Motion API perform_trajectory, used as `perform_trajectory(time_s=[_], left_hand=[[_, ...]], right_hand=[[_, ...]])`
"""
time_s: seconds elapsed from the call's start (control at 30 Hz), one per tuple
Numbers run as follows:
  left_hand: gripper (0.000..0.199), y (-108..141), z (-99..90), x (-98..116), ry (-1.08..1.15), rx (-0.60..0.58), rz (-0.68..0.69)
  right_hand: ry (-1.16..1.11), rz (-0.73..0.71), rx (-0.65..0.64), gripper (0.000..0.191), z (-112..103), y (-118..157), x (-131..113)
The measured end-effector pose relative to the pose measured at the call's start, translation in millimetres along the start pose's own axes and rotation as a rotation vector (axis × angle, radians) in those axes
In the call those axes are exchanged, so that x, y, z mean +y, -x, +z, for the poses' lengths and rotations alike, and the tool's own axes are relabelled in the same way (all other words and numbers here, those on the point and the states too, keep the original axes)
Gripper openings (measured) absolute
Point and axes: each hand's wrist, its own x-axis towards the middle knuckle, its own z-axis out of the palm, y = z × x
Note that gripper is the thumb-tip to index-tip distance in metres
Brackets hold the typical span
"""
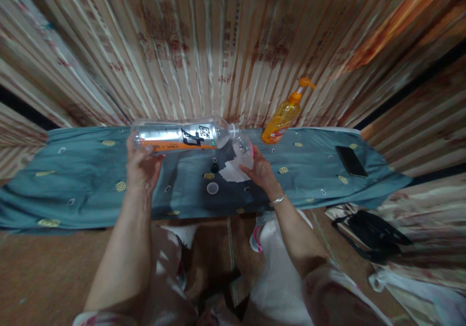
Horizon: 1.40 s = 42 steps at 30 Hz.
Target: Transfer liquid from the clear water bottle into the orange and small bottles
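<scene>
My left hand (141, 168) is wrapped round the base end of a large clear plastic bottle (174, 136) with a silver and orange label. This bottle lies almost level in the air, its open neck pointing right. Right at that neck is a small clear container (241, 145) with a bit of pink on its side, gripped by my right hand (260, 168). Whether the two mouths touch, I cannot tell. Below the container, by my right fingers, a white torn-edged sheet (235, 170) spreads out. A small black cap (214, 168) and a clear round lid (212, 187) rest on the cloth.
A pump bottle of orange liquid (282, 120) stands at the back right of the cloth-covered table (87, 171). Farther right lies a black phone (350, 161). Patterned curtains (204, 49) hang behind the table. On the floor at right sits a black bag (371, 234).
</scene>
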Motion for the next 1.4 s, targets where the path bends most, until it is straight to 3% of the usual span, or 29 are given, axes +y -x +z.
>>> perform_trajectory(time_s=[0.2,0.57,1.03,1.4], left_hand=[[0.038,1.2,-2.6,1.1,-0.037,-0.03,-0.007],[0.038,1.3,2.9,0.4,0.007,0.026,-0.005],[0.047,-1.8,-2.5,-2.7,0.018,-0.01,0.009],[0.04,0.6,1.3,-0.9,0.03,0.024,0.001]], right_hand=[[-0.013,0.001,0.011,0.091,1.8,-0.6,0.8],[-0.012,-0.014,0.003,0.089,-0.5,0.1,1.1],[0.023,-0.006,-0.011,0.088,-0.6,0.3,0.5],[0.025,-0.03,0.028,0.09,4.4,0.9,5.8]])
